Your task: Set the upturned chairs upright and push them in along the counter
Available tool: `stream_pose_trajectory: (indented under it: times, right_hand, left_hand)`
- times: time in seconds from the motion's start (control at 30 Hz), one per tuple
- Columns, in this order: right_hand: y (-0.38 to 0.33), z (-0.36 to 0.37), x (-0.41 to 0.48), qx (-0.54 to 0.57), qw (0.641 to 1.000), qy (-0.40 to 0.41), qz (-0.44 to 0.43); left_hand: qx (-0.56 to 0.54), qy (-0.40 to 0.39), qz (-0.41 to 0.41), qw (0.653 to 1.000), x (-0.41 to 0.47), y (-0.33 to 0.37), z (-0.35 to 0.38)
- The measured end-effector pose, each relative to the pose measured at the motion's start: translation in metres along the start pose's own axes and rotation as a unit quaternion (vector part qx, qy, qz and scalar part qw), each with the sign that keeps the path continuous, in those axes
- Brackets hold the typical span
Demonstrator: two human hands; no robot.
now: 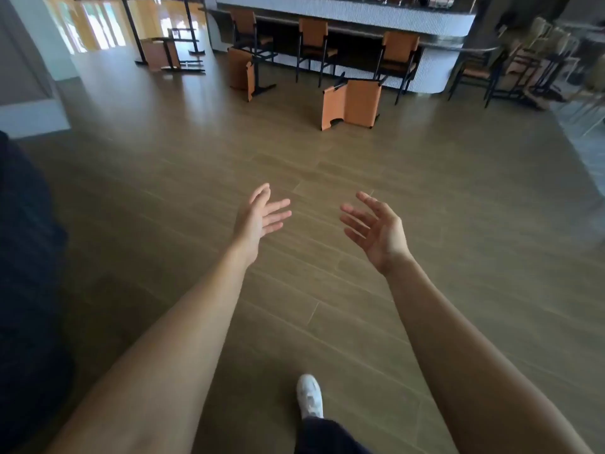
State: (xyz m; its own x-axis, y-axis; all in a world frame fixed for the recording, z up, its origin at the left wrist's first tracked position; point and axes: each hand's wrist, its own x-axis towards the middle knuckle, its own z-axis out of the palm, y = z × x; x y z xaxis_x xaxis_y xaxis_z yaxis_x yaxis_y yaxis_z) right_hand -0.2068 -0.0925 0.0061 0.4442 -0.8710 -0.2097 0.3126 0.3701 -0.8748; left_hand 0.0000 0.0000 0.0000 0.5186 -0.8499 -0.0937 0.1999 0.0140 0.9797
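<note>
Matte brown wood-plank floor, glossy towards 11 o'clock. Long white ribbed counter at 12, dark tabletop. Three upright orange chairs with black metal frames stand against it. On the floor just before it: nearest upturned orange chair at 1, second upturned chair at 12, probably a third at 11, blurred. Left hand and right hand are empty, palms facing, fingers spread wide, well apart from the chairs.
</note>
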Motion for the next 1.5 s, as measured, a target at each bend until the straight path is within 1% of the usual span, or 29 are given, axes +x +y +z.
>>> stream_pose_trajectory:
  times: [0.27,0.5,0.8,1.07,1.27,1.5]
  right_hand:
    - [0.013,0.01,0.1,-0.013,0.998,-0.02,0.052]
    - [-0.006,0.027,0.221,-0.032,0.997,-0.046,0.06]
    - [-0.004,0.061,0.338,-0.034,0.99,-0.077,0.114]
    - [0.007,0.101,0.452,-0.041,0.989,-0.078,0.115]
    - [0.009,0.162,0.554,-0.041,0.989,-0.078,0.119]
    - [0.014,0.225,0.653,-0.029,0.99,-0.077,0.115]
  left_hand:
    - [-0.015,0.042,-0.018,0.999,0.09,-0.027,-0.01]
    - [-0.042,0.091,-0.026,0.995,0.197,-0.013,-0.009]
    - [-0.074,0.143,-0.043,0.986,0.299,-0.007,-0.029]
    - [-0.1,0.138,-0.041,0.984,0.412,0.001,-0.062]
    - [-0.096,0.138,-0.04,0.985,0.518,0.024,-0.107]
    - [-0.083,0.136,-0.027,0.987,0.625,0.055,-0.153]
